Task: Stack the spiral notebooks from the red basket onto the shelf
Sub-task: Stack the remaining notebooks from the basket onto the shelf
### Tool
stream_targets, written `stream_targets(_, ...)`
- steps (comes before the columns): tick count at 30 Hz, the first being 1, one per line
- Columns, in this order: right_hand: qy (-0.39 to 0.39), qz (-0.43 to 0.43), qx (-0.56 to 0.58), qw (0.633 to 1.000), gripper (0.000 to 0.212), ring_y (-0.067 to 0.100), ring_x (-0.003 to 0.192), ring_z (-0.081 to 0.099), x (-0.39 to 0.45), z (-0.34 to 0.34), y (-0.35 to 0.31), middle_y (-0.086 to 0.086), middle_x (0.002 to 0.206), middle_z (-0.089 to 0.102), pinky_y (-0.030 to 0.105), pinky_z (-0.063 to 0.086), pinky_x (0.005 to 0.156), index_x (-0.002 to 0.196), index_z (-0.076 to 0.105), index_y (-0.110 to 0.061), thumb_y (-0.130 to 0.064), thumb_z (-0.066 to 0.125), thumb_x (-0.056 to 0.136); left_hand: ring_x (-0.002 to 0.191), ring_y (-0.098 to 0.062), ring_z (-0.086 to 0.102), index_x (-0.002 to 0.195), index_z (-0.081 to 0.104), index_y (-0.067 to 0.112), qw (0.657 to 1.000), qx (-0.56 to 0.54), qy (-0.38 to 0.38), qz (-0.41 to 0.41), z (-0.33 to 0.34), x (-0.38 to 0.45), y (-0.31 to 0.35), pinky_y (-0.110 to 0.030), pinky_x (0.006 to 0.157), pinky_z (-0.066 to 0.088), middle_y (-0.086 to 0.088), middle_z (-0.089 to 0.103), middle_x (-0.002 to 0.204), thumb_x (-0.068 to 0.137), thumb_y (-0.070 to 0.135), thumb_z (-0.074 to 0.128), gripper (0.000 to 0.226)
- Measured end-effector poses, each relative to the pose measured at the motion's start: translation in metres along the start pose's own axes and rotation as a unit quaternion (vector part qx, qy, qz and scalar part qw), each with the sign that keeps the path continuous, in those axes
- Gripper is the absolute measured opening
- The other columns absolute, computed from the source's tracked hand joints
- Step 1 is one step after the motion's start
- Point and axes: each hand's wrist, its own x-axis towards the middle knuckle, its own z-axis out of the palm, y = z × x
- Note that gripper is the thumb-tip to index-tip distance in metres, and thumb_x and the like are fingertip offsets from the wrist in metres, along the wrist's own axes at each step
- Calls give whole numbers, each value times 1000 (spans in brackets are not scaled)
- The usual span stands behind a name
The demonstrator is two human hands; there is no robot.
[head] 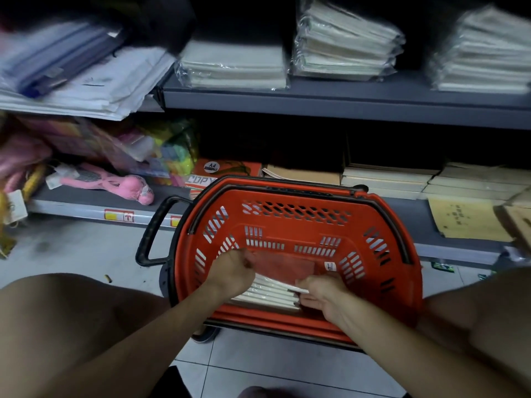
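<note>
2 hands: both down inside the red basket (pixel 382 222), working the same pile.
Notebooks: the stack of spiral notebooks (pixel 271 294) lies flat on the basket floor at its 6 o'clock side, pale page edges facing the person, a red cover on top.
Left hand: left hand (pixel 234 270) sits at the stack's 9 o'clock corner, fingers curled onto the red cover, pinching its edge.
Right hand: right hand (pixel 323 295) is at the 3 o'clock end, fingers bent round the stack's corner, a white edge showing just past the fingertips.
Basket: on the tiled floor against the lower shelf (pixel 94 201), black handle (pixel 155 228) out at 9 o'clock.
Shelf above: upper shelf (pixel 344 101) at 12 o'clock carries wrapped pale stacks (pixel 234 66).
</note>
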Motion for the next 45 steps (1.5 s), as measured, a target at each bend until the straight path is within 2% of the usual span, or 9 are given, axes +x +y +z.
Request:
stream_targets(6, -53, 12, 107, 993, 22, 32, 100, 65, -29, -11, -6, 17, 110, 63, 34, 61, 62, 98, 58, 3, 21, 57, 84, 90, -16, 62, 94, 71, 14, 966, -241, 51, -72, -9, -28, 3, -20, 79, 50, 0, 68, 91, 88, -1, 58, 21)
stream_targets(9, -129, 25, 186, 974, 23, 37, 116, 60, -43, -21, -13, 23, 126, 61, 39, 62, 65, 104, 60, 8, 20, 58, 84, 83, -24, 62, 102, 66, 0, 883, -447, 35, -140, -20, -44, -3, -36, 73, 57, -16, 69, 104, 88, -11, 60, 19)
stream_targets(14, -232, -18, 152, 961, 33, 36, 110, 66, -76, -45, -25, 26, 126, 65, 35, 61, 68, 120, 60, 13, 14, 60, 87, 72, -20, 62, 102, 68, 2, 801, -567, -58, -184, -30, -65, -5, -22, 46, 47, -10, 73, 85, 90, 7, 64, 14)
stream_targets(17, -286, -69, 114, 949, 43, 35, 111, 67, -91, -61, -33, 24, 128, 65, 34, 60, 69, 131, 56, 5, 11, 61, 88, 86, -26, 70, 110, 71, 5, 783, -599, -92, -143, -37, -72, -8, -31, 75, 54, -9, 77, 95, 86, 10, 66, 25)
stream_targets(19, -317, -138, 54, 937, 44, 32, 107, 69, -101, -69, -38, 19, 125, 68, 34, 58, 71, 132, 56, -4, 11, 57, 90, 112, -31, 68, 124, 66, 10, 784, -598, -141, -88, -45, -78, -8, -42, 99, 51, -13, 73, 118, 88, 16, 64, 36)
stream_targets(26, -340, -272, 15, 900, 57, 43, 110, 66, -122, -69, -51, 17, 130, 65, 55, 60, 77, 134, 48, -26, 13, 53, 93, 129, -36, 57, 139, 57, 15, 767, -617, -148, 98, -73, -83, -5, -53, 109, 40, -16, 60, 139, 90, 14, 61, 49)
stream_targets(34, -277, -388, 57, 877, 56, 36, 85, 73, -132, -49, -80, 15, 120, 71, 40, 61, 59, 141, 48, -24, 6, 52, 95, 125, -45, 56, 150, 40, 30, 794, -542, -165, 221, -124, -80, 7, -61, 90, 51, -12, 53, 147, 101, 16, 47, 52)
stream_targets(38, -217, -425, 88, 874, 58, 35, 83, 74, -124, -40, -94, 11, 117, 74, 39, 63, 62, 144, 45, -24, 3, 56, 94, 92, -49, 63, 146, 46, 25, 807, -532, -58, 250, -134, -71, 22, -48, 63, 59, -25, 59, 135, 105, 15, 47, 42)
stream_targets(45, -180, -436, 139, 870, 53, 29, 90, 76, -115, -30, -125, 7, 112, 76, 45, 63, 67, 140, 51, -21, -2, 60, 92, 80, -31, 70, 129, 65, 31, 784, -565, 86, 244, -139, -50, 46, -32, 59, 59, -12, 74, 115, 101, 19, 52, 34)
